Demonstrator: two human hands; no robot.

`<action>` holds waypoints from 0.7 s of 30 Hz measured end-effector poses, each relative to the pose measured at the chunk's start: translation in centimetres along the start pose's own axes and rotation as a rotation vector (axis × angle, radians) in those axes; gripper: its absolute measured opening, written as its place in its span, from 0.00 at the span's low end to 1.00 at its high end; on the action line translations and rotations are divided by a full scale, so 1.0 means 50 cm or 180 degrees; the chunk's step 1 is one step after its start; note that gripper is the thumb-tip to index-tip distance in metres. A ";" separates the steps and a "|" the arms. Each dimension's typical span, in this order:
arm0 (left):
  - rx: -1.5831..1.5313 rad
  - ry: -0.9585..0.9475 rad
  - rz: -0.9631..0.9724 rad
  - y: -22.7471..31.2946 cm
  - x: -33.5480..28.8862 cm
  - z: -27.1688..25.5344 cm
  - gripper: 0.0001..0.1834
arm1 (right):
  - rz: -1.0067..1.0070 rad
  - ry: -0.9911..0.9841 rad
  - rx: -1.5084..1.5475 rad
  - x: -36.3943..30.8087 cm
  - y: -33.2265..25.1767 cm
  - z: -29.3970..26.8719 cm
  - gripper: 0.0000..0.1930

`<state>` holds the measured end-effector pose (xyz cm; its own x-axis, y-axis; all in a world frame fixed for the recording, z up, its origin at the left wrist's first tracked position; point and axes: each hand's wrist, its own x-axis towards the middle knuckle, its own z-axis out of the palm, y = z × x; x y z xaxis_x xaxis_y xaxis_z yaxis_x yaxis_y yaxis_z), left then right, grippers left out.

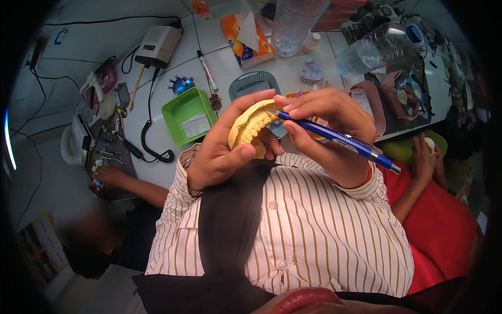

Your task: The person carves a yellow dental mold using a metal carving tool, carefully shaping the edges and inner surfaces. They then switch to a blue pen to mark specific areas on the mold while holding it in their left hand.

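Note:
My left hand is closed around a yellow plaster dental model, held up above the table edge in front of my chest. The row of teeth on the model faces me. In my right hand I grip a blue mechanical pencil between thumb and fingers. Its tip meets the model near the teeth at the right end of the arch, and its back end slants down to the right. The right fingertips lie close to the model's upper rim.
Behind my hands stand a green basket, a grey basket, a tissue box, a purple dental model and a clear bottle. A corded control box sits at the left. Co-workers' hands work at both sides.

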<state>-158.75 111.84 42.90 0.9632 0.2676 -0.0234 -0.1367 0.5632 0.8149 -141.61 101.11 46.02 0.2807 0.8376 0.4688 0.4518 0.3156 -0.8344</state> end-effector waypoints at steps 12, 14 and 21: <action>0.0331 0.0406 -0.0001 0.007 0.007 0.015 0.47 | 0.0442 0.0029 0.0421 -0.007 0.003 0.003 0.08; 0.0319 0.0426 0.0018 0.007 0.008 0.016 0.47 | 0.0380 -0.0008 0.0351 -0.006 0.002 0.003 0.08; 0.0359 0.0397 0.0077 0.003 0.005 0.013 0.47 | 0.0124 0.0214 0.0111 -0.002 0.007 0.014 0.09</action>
<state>-158.37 111.50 43.38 0.9228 0.3790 -0.0688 -0.1260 0.4659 0.8758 -142.09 101.48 45.48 0.3541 0.8180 0.4532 0.4101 0.2997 -0.8614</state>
